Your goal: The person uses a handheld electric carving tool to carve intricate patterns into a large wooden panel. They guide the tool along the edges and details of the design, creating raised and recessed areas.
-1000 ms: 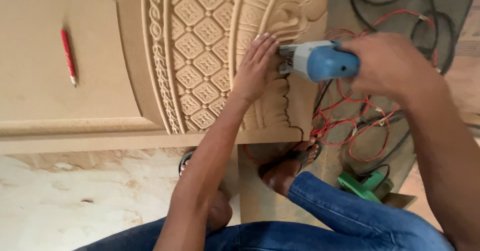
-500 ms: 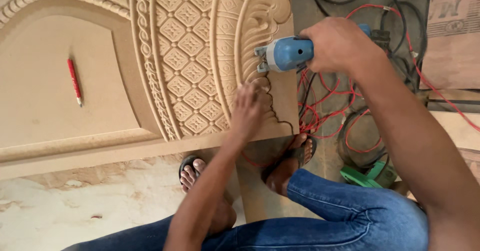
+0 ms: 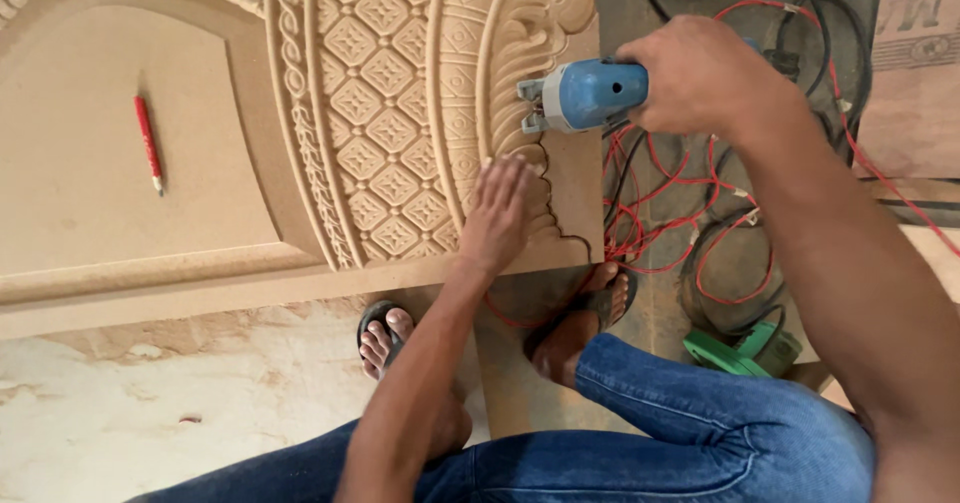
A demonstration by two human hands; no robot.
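**Jigsaw at the panel's carved edge**

Right hand wrapped tight round the body of a blue jigsaw. Tool sits at the right edge of the carved panel, nose against the scroll carving, where a dark wavy cut line runs down the edge. Left hand lies flat on the panel just below the saw, fingers spread and straight, gripping nothing, palm pressing the carving. Panel is pale fibreboard with a lattice of diamonds and rope borders. Red pencil lies on the plain left section, well apart from both hands. Tangle of red and black cables on the floor beside the panel. Green tool near the right knee. Feet in sandals under the panel edge.
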